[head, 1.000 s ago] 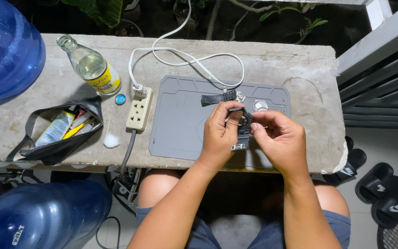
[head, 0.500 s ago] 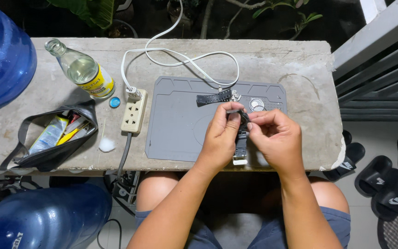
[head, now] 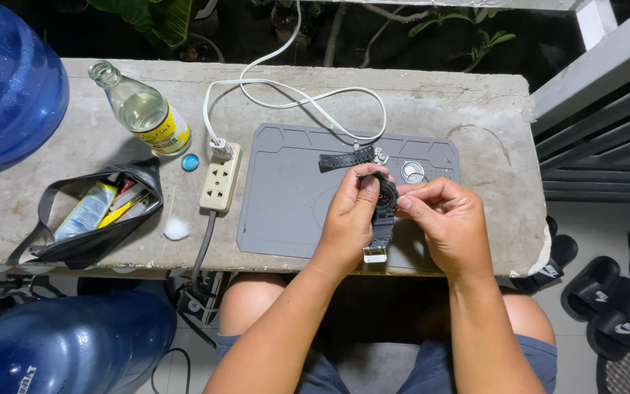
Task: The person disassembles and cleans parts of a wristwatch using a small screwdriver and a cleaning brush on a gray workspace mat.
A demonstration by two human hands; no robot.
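My left hand (head: 349, 215) grips a black wristwatch (head: 383, 206) by its case, with one strap and its metal buckle hanging down over the front of a grey work mat (head: 286, 193). My right hand (head: 448, 222) pinches at the right side of the watch case with thumb and forefinger. A detached black strap piece (head: 346, 158) lies on the mat just beyond my hands. Beside it sit a small metal part (head: 381, 155) and a round disc (head: 411, 172).
A concrete bench (head: 439, 102) carries a white power strip (head: 220, 176) with a looping white cable (head: 297, 95), a glass bottle (head: 141, 111), a blue cap (head: 190, 162), a white cotton wad (head: 176, 229) and an open black pouch (head: 89, 219). Big blue water jugs (head: 9, 80) stand left; sandals (head: 607, 292) lie right.
Both hands with the watch have stayed at the mat's front right. The camera view has shifted slightly, so the bench sits a little differently in frame.
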